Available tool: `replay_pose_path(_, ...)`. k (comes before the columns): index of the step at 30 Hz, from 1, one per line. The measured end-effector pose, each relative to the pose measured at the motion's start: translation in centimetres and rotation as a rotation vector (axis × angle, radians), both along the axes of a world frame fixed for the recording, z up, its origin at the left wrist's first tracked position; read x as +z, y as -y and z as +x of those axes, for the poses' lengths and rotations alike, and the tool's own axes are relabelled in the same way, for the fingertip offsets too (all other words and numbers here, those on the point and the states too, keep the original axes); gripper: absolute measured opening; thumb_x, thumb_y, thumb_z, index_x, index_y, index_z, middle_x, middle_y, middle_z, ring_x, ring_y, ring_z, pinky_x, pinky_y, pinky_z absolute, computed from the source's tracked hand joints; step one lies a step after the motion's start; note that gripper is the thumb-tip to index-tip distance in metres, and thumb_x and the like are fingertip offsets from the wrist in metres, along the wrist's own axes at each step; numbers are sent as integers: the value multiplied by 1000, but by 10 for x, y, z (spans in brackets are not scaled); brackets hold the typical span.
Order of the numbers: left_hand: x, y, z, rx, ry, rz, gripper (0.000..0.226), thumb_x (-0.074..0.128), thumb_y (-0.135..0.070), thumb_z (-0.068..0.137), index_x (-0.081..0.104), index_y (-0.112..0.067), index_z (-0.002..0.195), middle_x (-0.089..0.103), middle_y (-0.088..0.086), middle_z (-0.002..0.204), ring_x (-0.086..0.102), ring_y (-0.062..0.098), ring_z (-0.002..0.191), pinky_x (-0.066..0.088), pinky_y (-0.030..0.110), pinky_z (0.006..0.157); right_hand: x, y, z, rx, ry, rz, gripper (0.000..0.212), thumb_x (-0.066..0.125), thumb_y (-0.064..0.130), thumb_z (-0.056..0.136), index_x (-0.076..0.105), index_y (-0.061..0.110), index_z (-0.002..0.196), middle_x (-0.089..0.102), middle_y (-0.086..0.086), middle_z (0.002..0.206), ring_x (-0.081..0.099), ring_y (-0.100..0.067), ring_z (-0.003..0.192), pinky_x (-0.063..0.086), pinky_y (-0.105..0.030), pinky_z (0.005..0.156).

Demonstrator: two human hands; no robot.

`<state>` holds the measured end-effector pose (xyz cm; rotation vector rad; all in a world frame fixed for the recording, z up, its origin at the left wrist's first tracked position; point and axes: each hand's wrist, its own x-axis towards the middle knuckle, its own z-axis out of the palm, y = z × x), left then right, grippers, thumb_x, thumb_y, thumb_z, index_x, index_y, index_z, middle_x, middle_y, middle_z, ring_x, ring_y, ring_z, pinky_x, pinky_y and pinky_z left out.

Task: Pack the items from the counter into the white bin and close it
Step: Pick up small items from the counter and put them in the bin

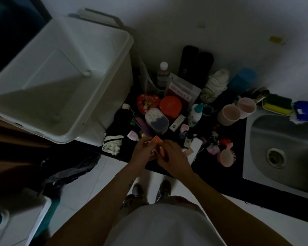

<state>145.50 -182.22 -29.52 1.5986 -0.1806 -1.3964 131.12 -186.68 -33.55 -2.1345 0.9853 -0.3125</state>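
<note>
Head view: we pinch a small orange box (pixel 156 139) between left hand (pixel 143 151) and right hand (pixel 172 159); next, lift it into the empty white bin (pixel 103 110).

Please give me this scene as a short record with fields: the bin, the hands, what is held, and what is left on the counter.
bin: white bin, open, looks empty, left of the clutter
left hand: grip on small orange box
right hand: also on the box
counter: black counter, still crowded
items left: red round tin, heart-shaped box, two pink cups, pink hairbrush
sink: steel sink, at right
progress: nothing packed yet
</note>
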Motion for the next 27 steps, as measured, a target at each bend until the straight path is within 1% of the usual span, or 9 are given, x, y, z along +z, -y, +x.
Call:
replay_pose_path(3,-9,-5,-2,34,96,25,27,70,-24,89,60,-14,112,67,8,109,68,19,96,60,31,72,-1,-6,-4,38,40,-36,49,60,29,88,49,22,135,48,1,134,43,-15,119,33,-21,98)
replay_pose_path(6,-19,-9,-3,67,141,34,20,65,-16,92,59,-12,110,66,12,110,68,24,98,60,38,77,-4,-9,-11,-9,53,-15,42,50,39,96,50,20,133,51,2,132,48,-12,120,41,-23,99)
replay_pose_path(7,-22,-9,-3,72,150,25,19,63,-14,93,59,-11,111,66,12,111,68,24,98,60,38,78,-6,-8,-17,-47,47,-12,39,49,37,97,51,18,131,53,1,129,49,-13,117,44,-27,97)
replay_pose_path(9,-24,-10,-1,79,151,7,20,62,-12,93,57,-11,113,66,10,110,68,18,93,60,32,72,-13,-5,-32,-141,-16,-25,34,50,22,95,54,13,127,55,-4,127,50,-20,115,45,-34,94)
replay_pose_path(12,-26,-9,-4,76,140,-22,22,62,-11,93,56,-12,113,65,8,109,69,12,88,57,24,64,-22,-1,-53,-232,-243,-64,31,52,13,91,60,12,121,54,-7,127,50,-29,114,43,-39,94)
replay_pose_path(16,-26,-6,-17,35,153,-49,25,62,-6,93,53,-7,116,62,12,114,67,21,96,58,25,67,-22,2,-65,-163,-396,-28,35,58,19,86,60,19,121,46,-5,138,40,-31,127,34,-38,102)
replay_pose_path(20,-24,-6,-26,4,176,-68,29,62,-6,93,51,-5,120,60,12,114,66,20,94,58,27,70,-21,-2,-67,-105,-449,-45,48,64,27,81,53,21,127,35,-8,146,32,-32,132,29,-40,104)
replay_pose_path(24,-28,-9,-28,26,166,-52,31,62,-5,93,50,-6,121,60,12,117,65,24,101,58,31,74,-24,-5,-71,-118,-453,-64,42,60,22,82,55,22,123,39,-4,142,37,-29,128,29,-38,101)
replay_pose_path(27,-31,-9,-28,31,149,-48,30,63,-5,92,50,-10,119,61,10,115,66,20,99,58,27,70,-23,6,-72,-178,-395,-82,37,54,19,86,57,21,123,44,-3,138,39,-28,127,29,-38,101)
